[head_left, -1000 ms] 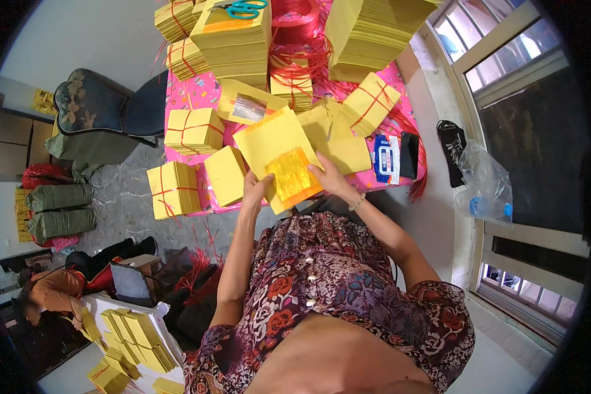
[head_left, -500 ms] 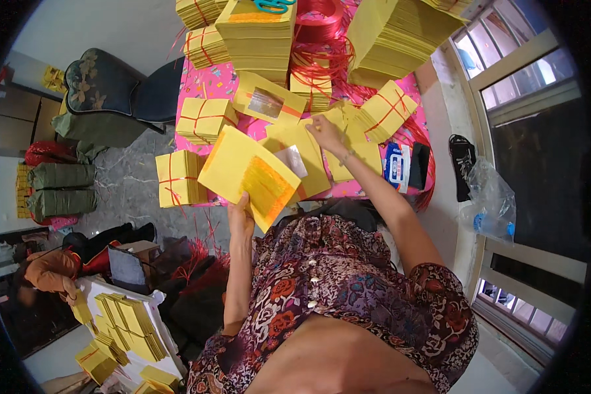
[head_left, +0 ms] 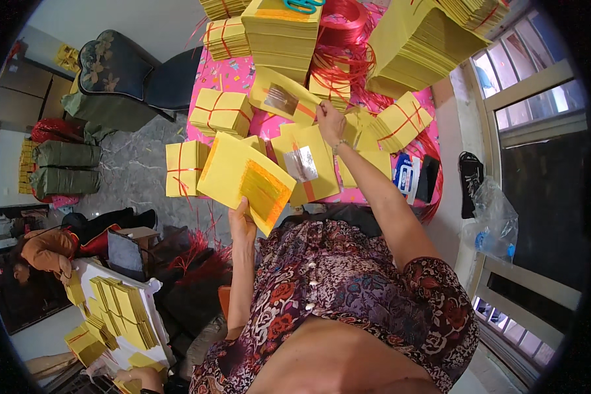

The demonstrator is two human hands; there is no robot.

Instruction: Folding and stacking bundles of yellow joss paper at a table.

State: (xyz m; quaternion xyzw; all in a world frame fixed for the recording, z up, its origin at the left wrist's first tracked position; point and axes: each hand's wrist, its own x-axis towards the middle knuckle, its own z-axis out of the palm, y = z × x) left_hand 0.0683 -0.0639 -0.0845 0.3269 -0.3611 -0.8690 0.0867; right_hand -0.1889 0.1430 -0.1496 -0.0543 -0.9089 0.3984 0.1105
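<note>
My left hand (head_left: 243, 223) is closed on the lower edge of a yellow paper sheet (head_left: 226, 164) with an orange-and-gold patch, held tilted before me. Whether it is one sheet or several I cannot tell. My right hand (head_left: 331, 123) reaches over the table, its fingers pinched at the right edge of another yellow paper sheet (head_left: 264, 82) with an orange band and a silver patch. Below that hand lies a similar silver-patched sheet (head_left: 317, 187). Red-tied bundles of yellow paper (head_left: 222, 111) flank these sheets, one more (head_left: 404, 123) being on the right.
Tall yellow paper stacks (head_left: 279, 43) stand at the back, with teal scissors (head_left: 303, 5) and a red string coil (head_left: 343, 26). A blue-white packet (head_left: 406, 176) and a black phone-like object (head_left: 428, 178) lie right. Another person's hand (head_left: 141, 379) is at lower left, near yellow bundles.
My right hand has moved up from the lower sheets to the edge of the upper silver-patched sheet. The left hand still holds its paper; the view has shifted slightly.
</note>
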